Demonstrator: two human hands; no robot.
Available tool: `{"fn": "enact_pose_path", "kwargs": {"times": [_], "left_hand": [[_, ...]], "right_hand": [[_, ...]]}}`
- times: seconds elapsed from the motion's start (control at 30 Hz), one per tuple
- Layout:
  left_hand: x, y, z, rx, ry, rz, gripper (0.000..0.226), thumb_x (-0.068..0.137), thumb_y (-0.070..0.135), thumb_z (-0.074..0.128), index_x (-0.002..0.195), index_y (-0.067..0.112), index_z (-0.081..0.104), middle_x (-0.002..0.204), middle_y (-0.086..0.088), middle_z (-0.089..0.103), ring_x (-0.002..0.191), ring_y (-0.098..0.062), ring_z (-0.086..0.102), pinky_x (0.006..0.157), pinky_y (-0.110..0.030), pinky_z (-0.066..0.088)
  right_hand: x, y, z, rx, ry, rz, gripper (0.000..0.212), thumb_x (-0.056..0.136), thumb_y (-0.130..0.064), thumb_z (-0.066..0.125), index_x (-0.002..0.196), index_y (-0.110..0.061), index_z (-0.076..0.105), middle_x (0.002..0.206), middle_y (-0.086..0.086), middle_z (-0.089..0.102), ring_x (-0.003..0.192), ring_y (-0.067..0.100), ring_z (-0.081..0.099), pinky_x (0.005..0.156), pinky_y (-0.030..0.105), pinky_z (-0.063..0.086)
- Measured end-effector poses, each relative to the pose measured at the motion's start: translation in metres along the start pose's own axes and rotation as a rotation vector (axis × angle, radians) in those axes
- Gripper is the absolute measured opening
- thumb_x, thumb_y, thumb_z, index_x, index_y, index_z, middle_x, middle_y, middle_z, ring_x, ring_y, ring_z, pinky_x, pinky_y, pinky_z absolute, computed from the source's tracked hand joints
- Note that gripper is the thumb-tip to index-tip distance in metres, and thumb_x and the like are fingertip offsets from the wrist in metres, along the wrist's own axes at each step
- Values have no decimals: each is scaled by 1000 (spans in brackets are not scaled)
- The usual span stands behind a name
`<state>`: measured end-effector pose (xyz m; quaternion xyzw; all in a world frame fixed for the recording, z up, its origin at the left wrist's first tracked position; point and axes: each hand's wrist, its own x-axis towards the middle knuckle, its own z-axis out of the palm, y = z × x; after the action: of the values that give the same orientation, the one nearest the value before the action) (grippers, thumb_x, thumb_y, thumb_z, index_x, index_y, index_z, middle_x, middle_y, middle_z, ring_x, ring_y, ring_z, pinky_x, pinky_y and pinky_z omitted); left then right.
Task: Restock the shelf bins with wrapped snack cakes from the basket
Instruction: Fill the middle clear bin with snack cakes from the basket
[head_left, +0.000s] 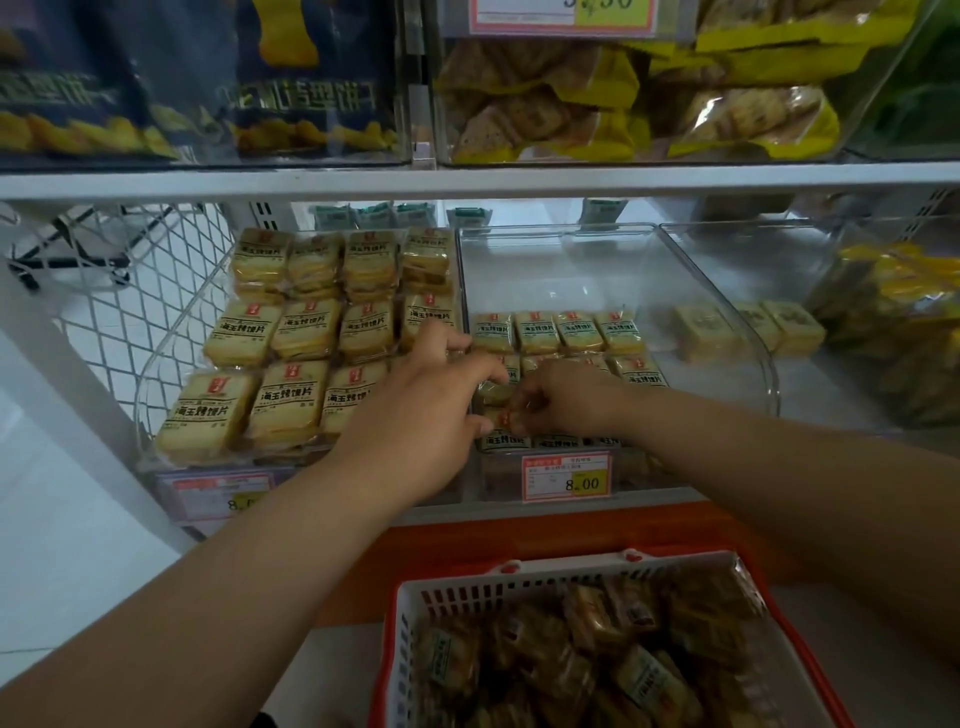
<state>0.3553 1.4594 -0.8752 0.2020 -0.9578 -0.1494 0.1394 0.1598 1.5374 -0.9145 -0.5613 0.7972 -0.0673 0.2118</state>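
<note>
- The clear shelf bin (701, 291) stood half filled, its snack cakes (558, 330) lying flat in rows across, label tops pointing away.
- The basket (519, 584) sat below, heaped with wrapped cakes.
- The left hand (431, 395) and right hand (566, 397) together pinched one cake (498, 410), apparently tilted.
- A price tag (567, 476) read 8.00.

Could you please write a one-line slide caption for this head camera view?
Both hands, left hand and right hand, place wrapped snack cakes into the clear bin above the basket.
</note>
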Motion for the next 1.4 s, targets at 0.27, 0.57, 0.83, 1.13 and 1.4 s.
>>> {"fn": "enact_pose_path", "kwargs": {"times": [0.27, 0.57, 0.83, 1.13, 1.4], "left_hand": [[0, 2, 0, -1, -2, -13, 40, 90, 24, 69, 126, 35, 57, 143, 2, 28, 128, -22, 45, 97, -40, 46], [0, -1, 0, -31, 9, -10, 38, 90, 26, 69, 124, 36, 57, 142, 5, 28, 129, -21, 43, 97, -40, 45], [1, -2, 1, -27, 10, 1, 38, 90, 26, 69, 125, 34, 57, 143, 3, 28, 129, -22, 43, 96, -40, 46], [-4, -1, 1, 17, 12, 17, 33, 92, 28, 67, 123, 33, 57, 148, 2, 26, 130, -24, 42, 93, -40, 46], [-37, 21, 18, 103, 69, 69, 43, 89, 29, 70, 129, 28, 56, 162, 1, 13, 147, -30, 17, 116, -47, 25]], "right_hand": [[1, -7, -1, -340, 87, 100, 41, 86, -60, 61, 95, -24, 42, 95, -1, 55, 84, 21, 53, 70, 37, 48], [-9, -10, -7, 246, -129, -14, 5, 92, -23, 67, 95, -24, 70, 95, -8, 68, 92, 12, 63, 75, 23, 50], [-15, -23, -9, 165, -303, -15, 23, 100, -25, 52, 114, -24, 70, 100, -12, 65, 87, 1, 58, 77, 21, 44], [-58, -17, -14, 461, 150, 32, 16, 97, -17, 58, 102, -21, 73, 86, -12, 71, 84, 2, 66, 82, 23, 53], [-177, -15, 17, 634, 337, 163, 14, 97, -26, 57, 95, -33, 69, 75, -15, 70, 65, -3, 61, 59, 13, 49]]}}
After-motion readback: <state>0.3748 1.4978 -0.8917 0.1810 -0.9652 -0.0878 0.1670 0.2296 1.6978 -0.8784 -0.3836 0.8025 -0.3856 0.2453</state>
